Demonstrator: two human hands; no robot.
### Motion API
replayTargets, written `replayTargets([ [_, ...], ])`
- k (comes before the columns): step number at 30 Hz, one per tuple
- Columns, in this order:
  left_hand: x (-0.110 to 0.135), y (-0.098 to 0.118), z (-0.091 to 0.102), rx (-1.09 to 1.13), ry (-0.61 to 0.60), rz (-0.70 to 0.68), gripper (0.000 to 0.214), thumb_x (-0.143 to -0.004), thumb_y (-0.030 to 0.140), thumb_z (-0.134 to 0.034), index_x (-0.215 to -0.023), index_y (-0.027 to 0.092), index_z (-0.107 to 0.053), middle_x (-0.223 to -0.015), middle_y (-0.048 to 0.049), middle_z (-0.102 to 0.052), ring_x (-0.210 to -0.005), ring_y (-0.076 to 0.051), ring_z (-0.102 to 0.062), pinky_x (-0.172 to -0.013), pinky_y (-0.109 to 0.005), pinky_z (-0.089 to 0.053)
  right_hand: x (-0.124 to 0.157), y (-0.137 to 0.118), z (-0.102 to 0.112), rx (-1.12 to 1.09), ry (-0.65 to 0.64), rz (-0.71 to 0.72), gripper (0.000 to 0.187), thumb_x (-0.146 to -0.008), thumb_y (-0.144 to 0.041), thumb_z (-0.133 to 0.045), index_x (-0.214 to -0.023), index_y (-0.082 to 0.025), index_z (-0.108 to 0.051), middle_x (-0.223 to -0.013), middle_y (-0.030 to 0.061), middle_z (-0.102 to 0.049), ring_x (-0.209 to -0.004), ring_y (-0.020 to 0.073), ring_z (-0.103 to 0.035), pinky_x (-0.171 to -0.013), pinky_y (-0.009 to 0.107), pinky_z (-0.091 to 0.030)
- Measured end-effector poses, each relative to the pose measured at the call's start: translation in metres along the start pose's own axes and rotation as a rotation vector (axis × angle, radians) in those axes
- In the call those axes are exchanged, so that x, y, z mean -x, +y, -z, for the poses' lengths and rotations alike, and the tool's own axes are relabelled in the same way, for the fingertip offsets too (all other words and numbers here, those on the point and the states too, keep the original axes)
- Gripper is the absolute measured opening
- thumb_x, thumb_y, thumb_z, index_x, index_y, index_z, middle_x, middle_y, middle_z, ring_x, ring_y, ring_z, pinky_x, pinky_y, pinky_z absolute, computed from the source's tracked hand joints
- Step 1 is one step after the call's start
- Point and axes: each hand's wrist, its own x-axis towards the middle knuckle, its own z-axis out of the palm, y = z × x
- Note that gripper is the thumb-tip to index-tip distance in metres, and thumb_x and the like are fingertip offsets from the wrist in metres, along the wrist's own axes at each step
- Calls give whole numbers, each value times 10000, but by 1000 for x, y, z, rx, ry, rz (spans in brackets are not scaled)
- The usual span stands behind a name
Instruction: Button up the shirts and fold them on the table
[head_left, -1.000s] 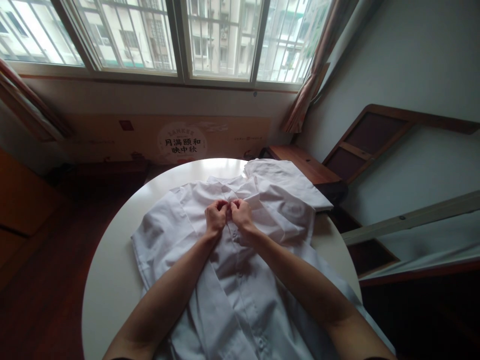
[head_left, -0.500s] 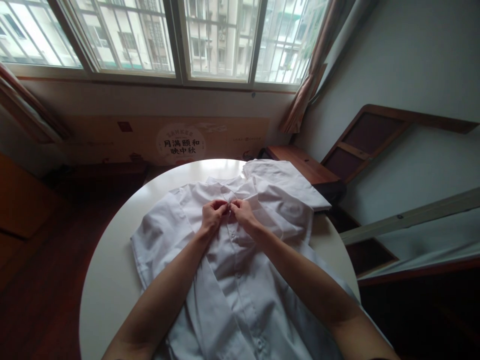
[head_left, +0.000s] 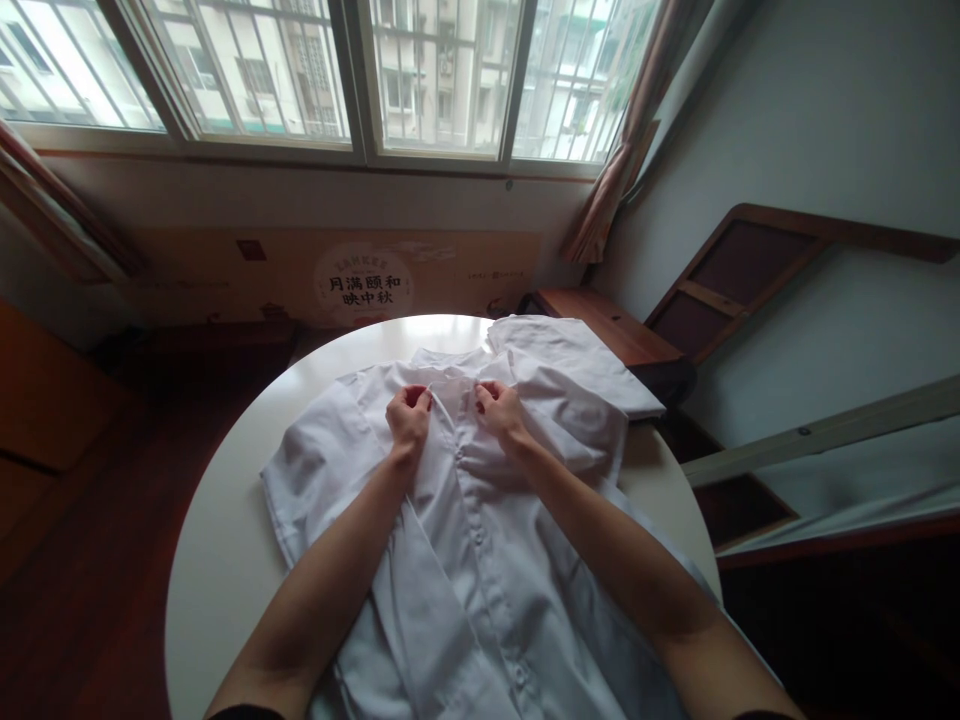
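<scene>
A white button-up shirt [head_left: 525, 560] lies front side up, its collar toward the window and its hem toward me. My left hand [head_left: 409, 415] pinches the left edge of the front opening just below the collar. On the other side, my right hand [head_left: 499, 408] grips the right edge between thumb and fingers. The two edges are spread apart between my hands at the top. Lower down the front the edges run together, with small buttons along the placket.
The shirt rests on a round white table [head_left: 217, 560]. Folded white cloth [head_left: 570, 360] lies at the table's back right. Behind stand a brown wooden cabinet [head_left: 607, 325] and a long printed cardboard panel [head_left: 450, 270] under the window [head_left: 442, 80].
My hands were together at the upper front of the shirt. They have moved apart, left and right, and the top of the front opening has parted between them.
</scene>
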Motion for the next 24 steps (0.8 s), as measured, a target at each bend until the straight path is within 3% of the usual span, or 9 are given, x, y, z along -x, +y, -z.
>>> replayTargets([
  [4,-6,1,5,-109,-22,5,171,-682,301,-651,-758,148,-649,-721,-51,-657,-644,-158,-592,-630,-265,-466,26,-7,15,288,-66,178,136,-777,-281,-583,-859,-180,-621,-832,38,-650,-670,139,-575,-664,278,-449],
  [7,-15,1,2,-231,-90,-74,129,-704,273,-633,-756,156,-649,-721,-43,-661,-656,-155,-598,-653,-260,-464,53,-12,22,575,-246,355,167,-780,-277,-617,-917,-183,-638,-875,42,-639,-765,161,-578,-728,286,-429],
  [9,-25,3,-1,-316,-156,-123,104,-726,246,-610,-768,157,-646,-734,-41,-668,-672,-152,-605,-675,-256,-466,63,-10,22,726,-345,386,214,-776,-285,-641,-967,-189,-638,-913,52,-632,-859,186,-577,-761,288,-417],
  [11,-36,8,-5,-395,-186,-150,97,-747,235,-592,-780,158,-641,-759,-49,-675,-700,-158,-612,-697,-259,-468,64,-5,17,828,-339,356,220,-801,-295,-626,-995,-190,-633,-967,68,-630,-919,201,-572,-780,289,-409],
  [14,-41,21,-7,-520,-149,-196,118,-773,233,-573,-848,166,-635,-818,-76,-676,-747,-181,-613,-721,-281,-467,56,4,2,869,-232,296,155,-861,-275,-554,-960,-193,-641,-976,71,-646,-934,195,-580,-787,280,-401],
  [17,-24,35,-4,-625,-104,-333,173,-788,204,-552,-945,169,-616,-918,-102,-654,-826,-203,-604,-765,-307,-457,45,8,-14,810,-143,240,141,-874,-252,-531,-917,-202,-655,-951,56,-676,-921,185,-598,-799,270,-398],
  [19,-3,38,1,-637,-141,-385,193,-797,176,-524,-975,166,-596,-909,-90,-640,-814,-195,-601,-760,-307,-452,40,9,-21,758,-93,192,155,-874,-273,-532,-914,-206,-665,-951,54,-692,-902,185,-612,-801,272,-403],
  [24,35,21,21,-642,-317,-229,123,-775,168,-546,-896,156,-565,-763,-42,-614,-698,-165,-583,-680,-280,-441,27,9,-20,659,-127,186,145,-855,-267,-561,-874,-206,-692,-909,53,-714,-871,183,-632,-798,272,-414],
])
